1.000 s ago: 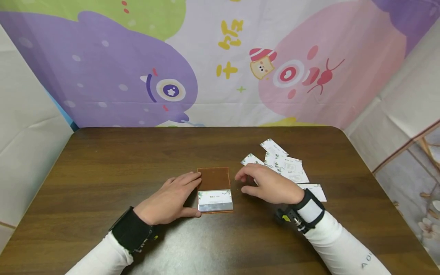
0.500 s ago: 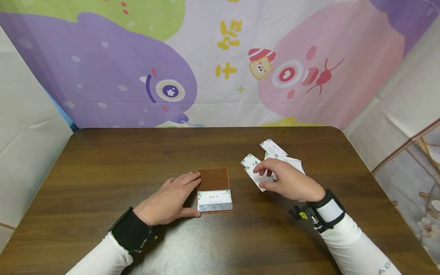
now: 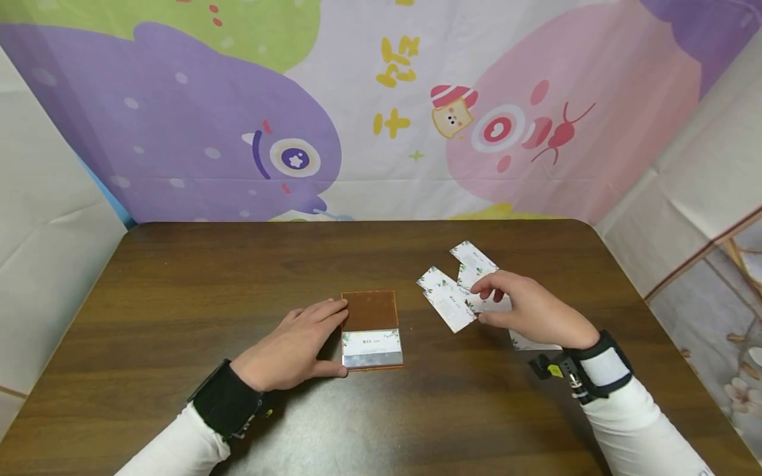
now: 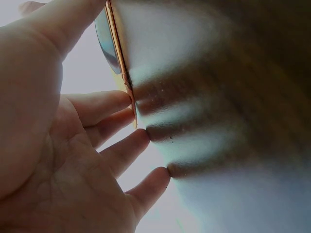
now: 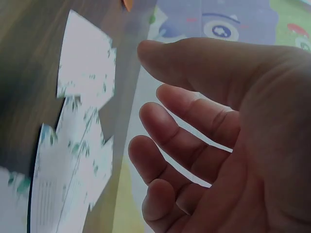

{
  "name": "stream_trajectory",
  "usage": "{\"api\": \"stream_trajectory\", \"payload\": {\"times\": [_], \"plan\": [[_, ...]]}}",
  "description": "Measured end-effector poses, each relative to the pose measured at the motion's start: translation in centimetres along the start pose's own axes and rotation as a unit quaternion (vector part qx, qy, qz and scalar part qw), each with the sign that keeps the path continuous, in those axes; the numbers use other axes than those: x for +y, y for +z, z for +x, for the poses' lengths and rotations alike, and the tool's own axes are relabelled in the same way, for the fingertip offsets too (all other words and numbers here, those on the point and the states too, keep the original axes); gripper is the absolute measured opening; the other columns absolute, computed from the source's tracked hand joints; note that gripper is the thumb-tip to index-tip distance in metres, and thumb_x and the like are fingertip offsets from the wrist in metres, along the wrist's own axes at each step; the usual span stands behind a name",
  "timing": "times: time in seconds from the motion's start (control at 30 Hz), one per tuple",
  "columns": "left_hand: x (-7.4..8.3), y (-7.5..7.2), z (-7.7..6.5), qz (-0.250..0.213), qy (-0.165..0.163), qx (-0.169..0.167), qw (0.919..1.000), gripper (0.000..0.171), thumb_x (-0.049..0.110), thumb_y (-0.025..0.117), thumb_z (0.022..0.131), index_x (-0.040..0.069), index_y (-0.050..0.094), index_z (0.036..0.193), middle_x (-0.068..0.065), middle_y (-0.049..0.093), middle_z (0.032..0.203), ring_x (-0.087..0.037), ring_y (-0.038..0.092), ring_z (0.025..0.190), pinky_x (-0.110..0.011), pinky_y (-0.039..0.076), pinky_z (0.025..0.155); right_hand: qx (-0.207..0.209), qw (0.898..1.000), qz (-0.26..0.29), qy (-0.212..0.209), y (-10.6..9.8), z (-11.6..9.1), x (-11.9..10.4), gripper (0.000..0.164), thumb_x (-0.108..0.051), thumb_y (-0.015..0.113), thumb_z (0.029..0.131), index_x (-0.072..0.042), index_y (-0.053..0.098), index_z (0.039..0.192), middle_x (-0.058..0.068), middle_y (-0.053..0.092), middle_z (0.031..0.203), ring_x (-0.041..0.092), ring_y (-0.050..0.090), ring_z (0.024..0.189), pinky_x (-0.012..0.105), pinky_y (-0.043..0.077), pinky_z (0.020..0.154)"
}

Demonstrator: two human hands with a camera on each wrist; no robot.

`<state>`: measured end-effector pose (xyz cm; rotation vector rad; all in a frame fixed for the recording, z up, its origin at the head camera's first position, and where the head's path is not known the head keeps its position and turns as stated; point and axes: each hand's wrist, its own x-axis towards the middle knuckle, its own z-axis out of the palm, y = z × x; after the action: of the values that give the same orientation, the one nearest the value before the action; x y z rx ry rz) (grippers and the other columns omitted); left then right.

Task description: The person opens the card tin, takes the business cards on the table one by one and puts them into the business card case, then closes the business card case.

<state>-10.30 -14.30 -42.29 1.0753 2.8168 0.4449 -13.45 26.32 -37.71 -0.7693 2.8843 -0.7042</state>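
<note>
A brown card holder (image 3: 369, 311) lies unfolded on the table, with a white leaf-printed card (image 3: 372, 340) in its near half. My left hand (image 3: 290, 347) rests at its left side, fingers fairly straight. In the left wrist view, fingertips touch the table and the holder's thin edge (image 4: 127, 86). My right hand (image 3: 538, 311) hovers over several loose white cards (image 3: 446, 305), its fingers loosely bent. The right wrist view shows nothing between that thumb and fingers, and the cards (image 5: 87, 63) lie apart from them. Part of the card pile is hidden under the right hand.
One card (image 3: 473, 254) lies farthest back in the pile, and another (image 3: 532, 342) shows below the right hand. The dark wooden table (image 3: 238, 264) ends at a cartoon-printed cloth (image 3: 381, 192) behind. White cloth sides (image 3: 53, 218) flank it.
My right hand has moved away from beside the card holder, rightward over the loose cards, uncovering those at the pile's left. The left hand and the holder have stayed put.
</note>
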Motion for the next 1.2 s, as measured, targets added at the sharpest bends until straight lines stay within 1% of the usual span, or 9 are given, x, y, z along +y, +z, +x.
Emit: {"api": "stream_trajectory", "payload": {"times": [0.27, 0.47, 0.57, 0.77, 0.93, 1.2], "plan": [[0.0, -0.1, 0.0, 0.002, 0.000, -0.001, 1.0000, 0.092, 0.059, 0.068, 0.086, 0.001, 0.041, 0.152, -0.013, 0.032, 0.158, -0.032, 0.029, 0.145, -0.055, 0.032, 0.107, -0.002, 1.000, -0.016, 0.026, -1.0, -1.3, 1.8, 0.040, -0.022, 0.081, 0.082, -0.010, 0.065, 0.117, 0.002, 0.064, 0.107, 0.022, 0.057, 0.095, 0.040, 0.049, 0.080], [-0.1, -0.1, 0.0, 0.004, 0.002, 0.002, 1.0000, 0.092, 0.060, 0.068, 0.086, 0.001, 0.041, 0.152, -0.013, 0.033, 0.158, -0.032, 0.029, 0.145, -0.055, 0.033, 0.106, -0.010, 0.998, -0.022, 0.057, -1.9, -2.4, 3.0, 0.047, -0.022, 0.082, 0.081, -0.008, 0.063, 0.121, 0.004, 0.064, 0.109, 0.024, 0.057, 0.095, 0.041, 0.049, 0.081], [-0.1, -0.1, 0.0, 0.001, 0.002, 0.002, 1.0000, 0.092, 0.059, 0.068, 0.086, 0.001, 0.041, 0.152, -0.013, 0.033, 0.158, -0.032, 0.030, 0.144, -0.055, 0.033, 0.106, -0.013, 0.997, -0.023, 0.068, -2.3, -2.9, 3.7, 0.050, -0.023, 0.083, 0.080, -0.007, 0.063, 0.122, 0.005, 0.064, 0.107, 0.024, 0.057, 0.093, 0.041, 0.049, 0.080], [0.0, -0.2, 0.0, -0.001, 0.002, 0.002, 1.0000, 0.092, 0.059, 0.068, 0.086, 0.001, 0.041, 0.151, -0.014, 0.033, 0.158, -0.033, 0.030, 0.144, -0.055, 0.033, 0.106, -0.020, 0.997, -0.021, 0.077, -2.9, -3.9, 5.2, 0.053, -0.026, 0.083, 0.080, -0.005, 0.062, 0.124, 0.006, 0.063, 0.109, 0.024, 0.056, 0.096, 0.043, 0.048, 0.082], [0.0, -0.2, 0.0, 0.004, 0.000, -0.001, 1.0000, 0.092, 0.060, 0.067, 0.086, 0.001, 0.041, 0.152, -0.013, 0.032, 0.158, -0.032, 0.029, 0.145, -0.055, 0.033, 0.106, -0.024, 0.997, -0.024, 0.072, -3.2, -4.6, 6.4, 0.054, -0.028, 0.084, 0.079, -0.004, 0.062, 0.122, 0.007, 0.063, 0.111, 0.024, 0.056, 0.097, 0.044, 0.047, 0.085], [0.0, -0.2, 0.0, 0.002, 0.000, -0.004, 1.0000, 0.092, 0.060, 0.067, 0.086, 0.002, 0.041, 0.152, -0.013, 0.032, 0.159, -0.032, 0.028, 0.145, -0.055, 0.032, 0.107, -0.050, 0.994, -0.018, 0.091, -3.1, -5.5, 7.8, 0.062, -0.033, 0.086, 0.076, -0.002, 0.062, 0.123, 0.010, 0.063, 0.116, 0.027, 0.057, 0.101, 0.047, 0.047, 0.087]]}}
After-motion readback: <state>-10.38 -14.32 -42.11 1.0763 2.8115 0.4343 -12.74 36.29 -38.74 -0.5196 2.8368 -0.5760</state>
